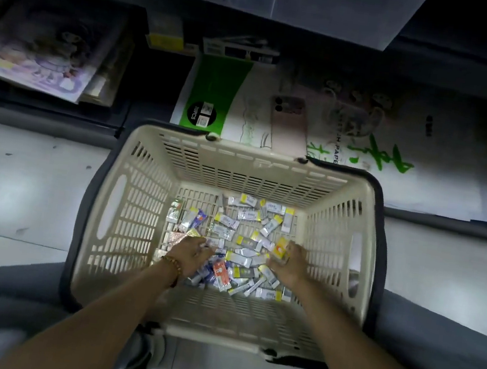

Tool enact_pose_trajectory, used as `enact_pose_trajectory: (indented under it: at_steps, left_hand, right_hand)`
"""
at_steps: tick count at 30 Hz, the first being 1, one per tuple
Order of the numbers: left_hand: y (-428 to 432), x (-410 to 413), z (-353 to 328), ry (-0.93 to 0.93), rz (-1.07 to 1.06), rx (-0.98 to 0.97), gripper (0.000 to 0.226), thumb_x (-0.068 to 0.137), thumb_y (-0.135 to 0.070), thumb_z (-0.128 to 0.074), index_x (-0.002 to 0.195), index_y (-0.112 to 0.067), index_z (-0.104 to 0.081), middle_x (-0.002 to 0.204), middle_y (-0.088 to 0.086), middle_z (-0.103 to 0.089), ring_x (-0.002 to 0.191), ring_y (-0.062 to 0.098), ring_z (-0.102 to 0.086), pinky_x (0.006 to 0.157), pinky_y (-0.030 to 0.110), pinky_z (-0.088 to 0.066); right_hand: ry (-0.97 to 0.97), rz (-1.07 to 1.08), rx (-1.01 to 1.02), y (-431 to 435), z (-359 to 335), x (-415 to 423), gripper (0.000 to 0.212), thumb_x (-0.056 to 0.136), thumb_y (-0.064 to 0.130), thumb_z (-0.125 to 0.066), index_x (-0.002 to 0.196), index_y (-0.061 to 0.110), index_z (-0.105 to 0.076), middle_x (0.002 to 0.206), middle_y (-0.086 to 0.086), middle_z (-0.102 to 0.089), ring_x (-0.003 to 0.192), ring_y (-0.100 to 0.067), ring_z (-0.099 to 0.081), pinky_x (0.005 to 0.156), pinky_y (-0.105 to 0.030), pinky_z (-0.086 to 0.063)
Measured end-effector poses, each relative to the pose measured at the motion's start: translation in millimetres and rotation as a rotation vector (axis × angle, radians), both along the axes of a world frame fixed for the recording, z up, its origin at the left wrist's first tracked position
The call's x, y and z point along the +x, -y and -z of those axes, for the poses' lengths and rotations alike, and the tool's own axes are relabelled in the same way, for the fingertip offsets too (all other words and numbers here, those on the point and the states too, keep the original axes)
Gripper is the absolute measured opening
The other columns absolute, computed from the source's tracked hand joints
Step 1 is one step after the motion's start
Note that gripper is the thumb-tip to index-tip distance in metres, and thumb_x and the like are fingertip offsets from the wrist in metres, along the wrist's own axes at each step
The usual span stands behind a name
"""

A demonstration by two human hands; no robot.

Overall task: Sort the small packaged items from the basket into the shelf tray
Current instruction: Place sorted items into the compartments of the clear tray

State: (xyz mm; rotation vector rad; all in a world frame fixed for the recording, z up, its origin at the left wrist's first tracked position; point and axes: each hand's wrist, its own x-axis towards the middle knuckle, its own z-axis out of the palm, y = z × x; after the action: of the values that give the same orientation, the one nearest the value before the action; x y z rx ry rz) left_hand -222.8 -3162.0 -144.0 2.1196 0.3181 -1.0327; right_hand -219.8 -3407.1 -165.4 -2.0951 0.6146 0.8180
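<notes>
Cream plastic basket (pixel 270 164) stood on the floor between the person's knees, presumably keeping the small packets (pixel 244 234) within reach of both arms; left hand (pixel 191 255) lay curled, palm down, on the heap, grasp not discernible; right hand (pixel 289 264) pinched a yellow packet (pixel 279 252); beyond, a phone (pixel 289 125) rested on paper packs (pixel 395 162).

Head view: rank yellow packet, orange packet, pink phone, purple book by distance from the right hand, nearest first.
1. yellow packet: pinched in the right hand.
2. orange packet: loose on the basket floor, to its left.
3. pink phone: past the basket's far rim.
4. purple book: far left shelf.
</notes>
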Motion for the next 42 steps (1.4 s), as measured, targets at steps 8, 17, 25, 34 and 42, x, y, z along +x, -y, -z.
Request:
enact_pose_trajectory:
  at_steps: [8, 17, 25, 34, 42]
  left_hand:
    - [18.5, 5.5, 11.6, 0.046, -0.125, -0.142, 0.038, 0.094, -0.025, -0.054, 0.128, -0.008, -0.054, 0.128, 0.014, -0.056, 0.116, 0.025, -0.053, 0.094, 0.027, -0.043]
    - [23.7, 5.7, 21.4, -0.026, -0.138, -0.177, 0.036, 0.094, -0.029, -0.053, 0.125, -0.013, -0.057, 0.128, 0.007, -0.057, 0.109, 0.017, -0.055, 0.091, 0.027, -0.047]
    - [20.8, 13.9, 7.4, -0.031, -0.127, -0.291, 0.03, 0.087, -0.024, -0.064, 0.112, -0.008, -0.064, 0.094, -0.001, -0.067, 0.081, 0.004, -0.064, 0.068, 0.014, -0.051]
    - [-47.5, 27.7, 18.9, -0.108, -0.039, 0.23, 0.047, 0.097, -0.031, -0.046, 0.131, 0.002, -0.042, 0.125, 0.016, -0.052, 0.117, 0.03, -0.05, 0.091, 0.035, -0.043]
    - [-57.8, 29.6, 32.9, 0.056, 0.122, 0.323, 0.066, 0.079, -0.034, -0.072, 0.133, -0.008, -0.046, 0.133, 0.011, -0.051, 0.121, 0.027, -0.049, 0.098, 0.033, -0.04]
  right_hand:
    - [0.154, 0.263, -0.053, -5.4, 18.2, 13.7, 0.047, 0.08, 0.011, -0.073, 0.12, 0.002, -0.05, 0.117, -0.015, -0.051, 0.101, -0.025, -0.052, 0.079, -0.027, -0.043]
    - [-0.003, 0.078, 0.051, -4.1, 17.9, 19.8, 0.031, 0.079, 0.006, -0.073, 0.107, -0.001, -0.063, 0.095, -0.012, -0.066, 0.085, -0.026, -0.065, 0.084, -0.038, -0.054]
    - [-0.017, 0.125, 0.561, -44.1, -18.6, 34.5, 0.021, 0.085, 0.004, -0.065, 0.106, 0.001, -0.067, 0.091, -0.009, -0.069, 0.065, -0.01, -0.069, 0.063, -0.015, -0.055]
    - [0.097, -0.536, 0.196, -90.5, 9.7, 39.6, 0.044, 0.094, 0.023, -0.056, 0.136, 0.013, -0.047, 0.139, -0.006, -0.043, 0.13, -0.022, -0.038, 0.106, -0.033, -0.034]
    - [0.29, -0.577, -0.134, -108.7, 26.6, 31.2, 0.047, 0.084, 0.03, -0.069, 0.126, 0.017, -0.053, 0.126, -0.002, -0.047, 0.123, -0.022, -0.04, 0.104, -0.036, -0.035]
